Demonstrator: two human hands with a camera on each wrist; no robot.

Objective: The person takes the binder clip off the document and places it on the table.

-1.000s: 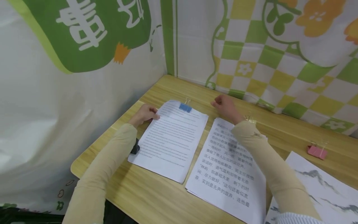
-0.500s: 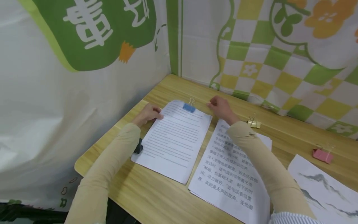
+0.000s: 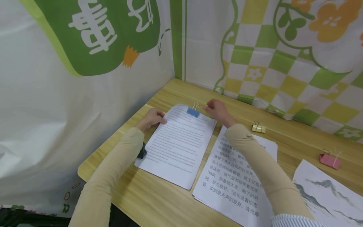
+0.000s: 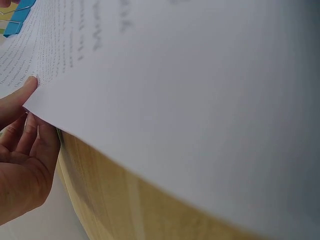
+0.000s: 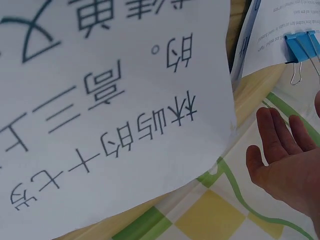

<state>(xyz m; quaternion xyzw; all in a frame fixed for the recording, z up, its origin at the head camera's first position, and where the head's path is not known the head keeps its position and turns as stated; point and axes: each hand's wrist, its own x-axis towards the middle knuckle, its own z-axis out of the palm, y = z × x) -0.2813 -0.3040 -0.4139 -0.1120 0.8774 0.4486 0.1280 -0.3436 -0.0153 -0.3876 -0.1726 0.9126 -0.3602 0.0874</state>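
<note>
My left hand (image 3: 152,119) pinches the left edge of a stack of printed sheets (image 3: 178,148); in the left wrist view its thumb lies on top and its fingers are under the paper. A blue binder clip (image 3: 193,112) sits on the stack's top edge with its wire handles (image 5: 297,74) showing. Just right of this clip is my right hand (image 3: 217,110), its fingers loosely bent and nothing in them in the right wrist view (image 5: 285,150). A second stack with large Chinese print (image 3: 227,186) lies beneath my right forearm.
A black object (image 3: 142,151) is at the first stack's left edge, partly behind my sleeve. Right of the hands are a gold binder clip (image 3: 258,127), a pink binder clip (image 3: 330,160) and an ink landscape sheet (image 3: 326,195). Printed curtains (image 3: 255,63) border the wooden table (image 3: 158,192).
My right hand has moved left, closer to the blue binder clip. The left hand keeps its pinch on the sheets. The head view has shifted slightly.
</note>
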